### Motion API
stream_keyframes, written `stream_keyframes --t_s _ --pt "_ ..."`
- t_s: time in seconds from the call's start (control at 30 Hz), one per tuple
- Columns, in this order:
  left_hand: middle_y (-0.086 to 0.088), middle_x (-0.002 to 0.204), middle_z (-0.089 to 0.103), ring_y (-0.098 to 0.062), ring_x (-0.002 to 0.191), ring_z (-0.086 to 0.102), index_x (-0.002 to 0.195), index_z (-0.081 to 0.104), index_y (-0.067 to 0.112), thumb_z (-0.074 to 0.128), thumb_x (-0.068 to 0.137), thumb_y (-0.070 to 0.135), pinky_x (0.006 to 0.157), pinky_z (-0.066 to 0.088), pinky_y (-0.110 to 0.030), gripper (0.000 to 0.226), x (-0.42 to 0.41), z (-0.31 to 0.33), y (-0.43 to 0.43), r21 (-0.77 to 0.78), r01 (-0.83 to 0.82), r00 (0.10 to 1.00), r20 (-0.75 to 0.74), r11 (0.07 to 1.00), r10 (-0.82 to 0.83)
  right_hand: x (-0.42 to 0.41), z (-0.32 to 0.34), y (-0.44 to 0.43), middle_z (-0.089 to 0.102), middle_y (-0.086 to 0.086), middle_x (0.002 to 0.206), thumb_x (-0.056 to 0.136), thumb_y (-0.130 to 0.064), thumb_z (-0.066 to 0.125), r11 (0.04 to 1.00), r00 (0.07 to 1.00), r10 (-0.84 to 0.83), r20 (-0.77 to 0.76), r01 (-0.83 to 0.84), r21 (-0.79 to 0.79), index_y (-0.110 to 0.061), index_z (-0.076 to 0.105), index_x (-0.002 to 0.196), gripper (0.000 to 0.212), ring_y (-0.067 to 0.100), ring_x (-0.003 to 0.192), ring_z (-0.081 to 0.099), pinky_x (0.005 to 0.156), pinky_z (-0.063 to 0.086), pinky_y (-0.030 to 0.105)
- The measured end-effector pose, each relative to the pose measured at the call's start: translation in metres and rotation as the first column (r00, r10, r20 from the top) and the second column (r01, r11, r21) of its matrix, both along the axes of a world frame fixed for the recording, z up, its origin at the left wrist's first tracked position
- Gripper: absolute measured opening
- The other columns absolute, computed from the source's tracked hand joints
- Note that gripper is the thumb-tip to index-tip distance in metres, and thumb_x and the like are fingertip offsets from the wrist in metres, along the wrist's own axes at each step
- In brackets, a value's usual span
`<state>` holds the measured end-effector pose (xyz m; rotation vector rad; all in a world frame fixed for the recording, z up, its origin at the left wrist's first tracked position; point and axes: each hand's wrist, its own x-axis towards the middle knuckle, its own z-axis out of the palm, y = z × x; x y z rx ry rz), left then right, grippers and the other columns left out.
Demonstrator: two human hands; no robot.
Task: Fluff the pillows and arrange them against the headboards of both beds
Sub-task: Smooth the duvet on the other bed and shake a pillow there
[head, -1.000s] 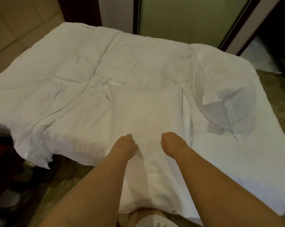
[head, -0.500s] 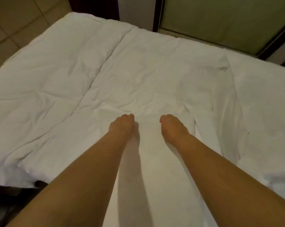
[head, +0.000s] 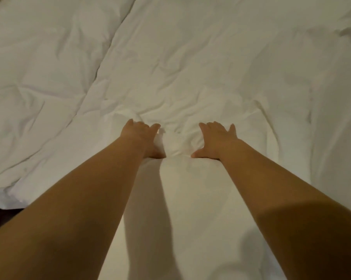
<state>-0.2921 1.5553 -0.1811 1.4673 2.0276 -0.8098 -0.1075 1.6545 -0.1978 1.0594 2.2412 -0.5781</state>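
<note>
Pillow [head: 201, 199], white and soft, lies flat on the bed, reaching from the near edge of the bed towards its middle, on top of a crumpled white duvet [head: 150, 57] that covers nearly everything else in view. Its far end sits just past the fingertips, where the fabric bunches into small ridges; its right side can be traced as a faint fold line running down beside the right forearm. White on white makes the left side hard to follow.

Both hands are pressed down on the far part of the pillow, side by side and a little apart. Left hand [head: 142, 136] lies palm down with the fingers spread and flattened, the thumb pointing inward along the cloth; it is released, gripping nothing. Right hand [head: 217, 138] is likewise open and flat, fingers splayed forward, thumb stretched inward towards the other thumb. Between the two thumbs a small hump of pillowcase is pushed up into creases.

Both bare forearms run from the lower corners of the view up to the hands and throw dark shadows on the pillow beneath them.

At the lower left, the duvet's edge hangs over the near left corner of the bed, with a dark strip of floor [head: 1, 217] below it.
</note>
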Motion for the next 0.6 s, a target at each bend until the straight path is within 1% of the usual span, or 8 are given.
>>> stream_keyframes --t_s 0.07,0.1,0.13,0.23,0.3,0.4,0.5,0.6 --pt "-0.003 0.126 0.061 -0.025 0.118 0.054 0.135 0.038 0.023 0.054 0.070 0.079 0.093 0.035 -0.036 0.087 0.004 -0.001 -0.003 -0.065 -0.049 0.998 0.022 0.997 0.050 0.000 -0.004 0.001 0.041 0.004 0.146 0.066 -0.074 0.063 1.000 0.998 0.013 0.066 -0.013 -0.003 -0.024 0.018 0.149 0.107 0.027 0.137 0.036 0.113 0.008 0.060" --pt "-0.002 0.121 0.063 -0.025 0.112 0.057 0.130 0.043 0.022 0.055 0.072 0.078 0.085 0.037 -0.035 0.082 0.006 -0.001 -0.005 -0.081 -0.067 0.997 0.039 0.994 0.070 0.000 -0.003 0.000 0.048 0.004 0.140 0.064 -0.076 0.062 1.000 0.996 0.012 0.093 -0.012 -0.003 -0.024 0.022 0.147 0.106 0.028 0.131 0.043 0.112 0.012 0.059" --pt "-0.001 0.118 0.064 -0.024 0.109 0.059 0.126 0.048 0.022 0.056 0.074 0.075 0.082 0.039 -0.033 0.076 0.008 0.001 -0.008 -0.092 -0.075 0.995 0.060 0.993 0.081 0.001 -0.002 -0.003 0.053 0.004 0.134 0.063 -0.078 0.061 1.000 0.994 0.010 0.110 -0.010 -0.006 -0.024 0.028 0.143 0.102 0.028 0.126 0.048 0.110 0.017 0.055" --pt "-0.001 0.117 0.064 -0.023 0.108 0.060 0.118 0.056 0.024 0.058 0.079 0.068 0.082 0.041 -0.032 0.060 0.018 0.007 -0.017 -0.075 -0.078 0.991 0.105 0.994 0.086 0.004 0.007 -0.014 0.061 0.003 0.124 0.067 -0.079 0.058 0.999 0.990 0.014 0.140 -0.009 -0.039 -0.021 0.049 0.127 0.084 0.026 0.118 0.056 0.103 0.032 0.043" --pt "-0.001 0.116 0.065 -0.023 0.107 0.060 0.113 0.058 0.023 0.056 0.082 0.065 0.085 0.042 -0.033 0.052 0.024 0.017 -0.028 -0.002 -0.048 0.994 0.095 0.999 0.048 0.007 0.019 -0.026 0.062 0.004 0.123 0.073 -0.073 0.060 0.998 0.988 -0.022 0.156 0.032 -0.060 -0.018 0.056 0.120 0.072 0.025 0.115 0.058 0.099 0.039 0.037" --pt "-0.002 0.113 0.066 -0.023 0.105 0.061 0.107 0.060 0.022 0.049 0.088 0.061 0.086 0.041 -0.033 0.044 0.032 0.037 -0.051 0.101 -0.018 0.997 0.082 0.995 0.009 0.011 0.048 -0.047 0.058 0.006 0.130 0.083 -0.061 0.058 0.994 0.984 -0.078 0.159 0.090 -0.069 -0.016 0.055 0.126 0.062 0.026 0.122 0.054 0.103 0.037 0.037" --pt "-0.001 0.110 0.067 -0.022 0.102 0.062 0.101 0.060 0.021 0.044 0.090 0.065 0.082 0.040 -0.032 0.047 0.037 0.074 -0.084 0.211 0.000 0.999 0.050 0.978 -0.011 0.009 0.093 -0.079 0.052 0.005 0.137 0.092 -0.055 0.048 0.992 0.975 -0.116 0.191 0.123 -0.024 -0.017 0.051 0.134 0.057 0.025 0.127 0.048 0.106 0.034 0.035" --pt "0.000 0.106 0.067 -0.021 0.100 0.062 0.098 0.061 0.021 0.041 0.088 0.068 0.081 0.040 -0.031 0.052 0.040 0.126 -0.125 0.332 -0.021 0.999 0.032 0.943 0.011 0.008 0.149 -0.121 0.060 0.004 0.125 0.097 -0.040 0.044 0.986 0.985 -0.110 0.133 0.092 0.137 -0.018 0.060 0.122 0.037 0.024 0.115 0.056 0.090 0.040 0.032"
